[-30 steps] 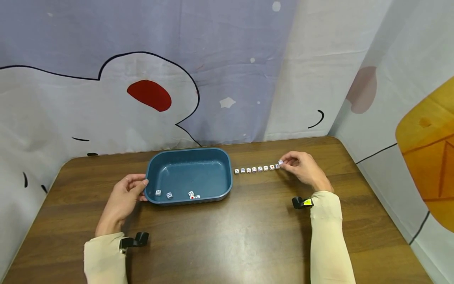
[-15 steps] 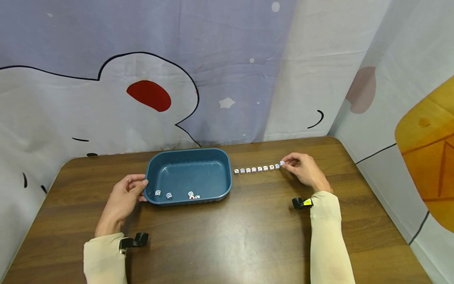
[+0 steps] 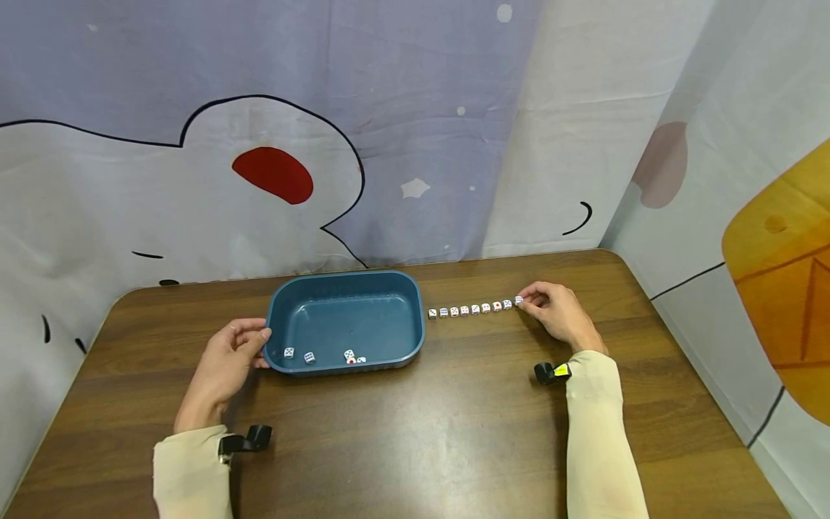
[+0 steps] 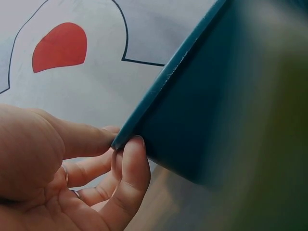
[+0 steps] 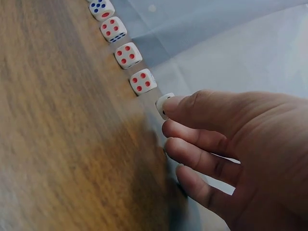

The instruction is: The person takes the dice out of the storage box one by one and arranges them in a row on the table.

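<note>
With its thumb and fingers, my left hand (image 3: 223, 367) grips the left rim of a blue rectangular tray (image 3: 415, 303); the left wrist view shows the thumb on one side of the rim (image 4: 159, 86) and fingers on the other. My right hand (image 3: 559, 313) pinches a white die (image 3: 519, 300) at the right end of a row of dice. The thumb covers part of that die (image 5: 163, 103) in the right wrist view. Just left of it lies a neighbouring die (image 5: 143, 82) with four red pips up. The row (image 3: 475, 309) runs toward the tray with small gaps between dice.
Inside the tray, along its near side, lie several more dice, among them a single die (image 3: 289, 352) at the left and a small cluster (image 3: 350, 355). All stands on a brown wooden table (image 3: 402, 447). A patterned cloth (image 3: 415, 130) hangs behind the table's far edge.
My right hand has moved slightly right and down with its die, from overlapping the row's last die to a spot just beyond it. The left hand and tray have stayed put.
</note>
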